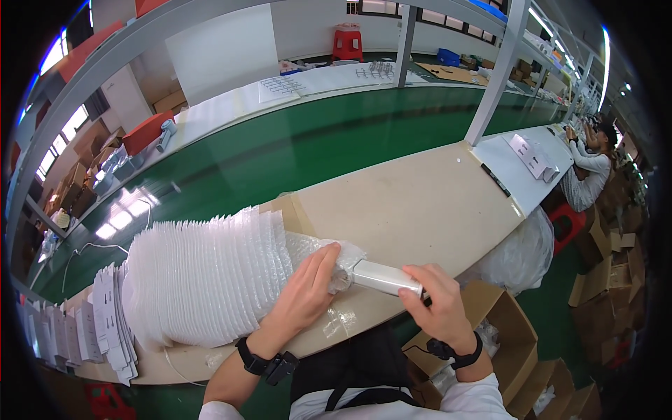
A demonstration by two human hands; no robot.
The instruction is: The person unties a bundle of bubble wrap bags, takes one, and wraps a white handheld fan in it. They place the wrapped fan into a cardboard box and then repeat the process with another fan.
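Right hand (441, 308) pinches white device (381, 276) between thumb and fingers, left hand (304, 294), fingers together, on bubble bag (355, 250) left of those, bag stack (203, 280) farther left.

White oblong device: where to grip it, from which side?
Probably the right end of the white oblong device, from the right, thumb and fingers across its narrow width. It's long and slim; its left end meets the bubble bag by the left hand. The right hand holds that right end.
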